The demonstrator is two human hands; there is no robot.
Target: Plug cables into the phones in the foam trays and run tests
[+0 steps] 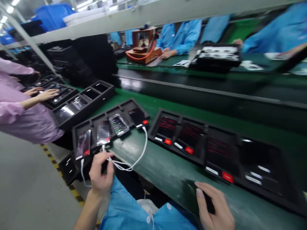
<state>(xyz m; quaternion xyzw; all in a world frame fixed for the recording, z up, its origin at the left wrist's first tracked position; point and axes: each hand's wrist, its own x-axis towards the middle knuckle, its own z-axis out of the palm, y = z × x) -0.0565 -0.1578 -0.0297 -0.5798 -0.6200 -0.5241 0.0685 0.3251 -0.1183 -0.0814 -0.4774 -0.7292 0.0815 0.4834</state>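
Observation:
My left hand (102, 172) is closed around a white charging cable (103, 148), just below a phone (104, 132) whose screen is partly blurred out. That phone lies in a slot of a black foam tray (94, 120). To its left a cabled phone (83, 143) rests tilted over the tray edge. On its right are a phone in clear wrap (119, 124) and a dark phone (138, 117) with another white cable (145, 140) plugged in. Over the bench's near edge, my right hand (214, 206) has its fingers stretched out, with nothing visible held.
A second black tray (202, 164) on the green bench (148, 163) holds several dark phones with red marks. Another phone tray (83, 103) stands behind, left. A pink-sleeved person (24, 105) works there. Blue-sleeved people (181, 36) sit beyond the raised ledge (192, 86).

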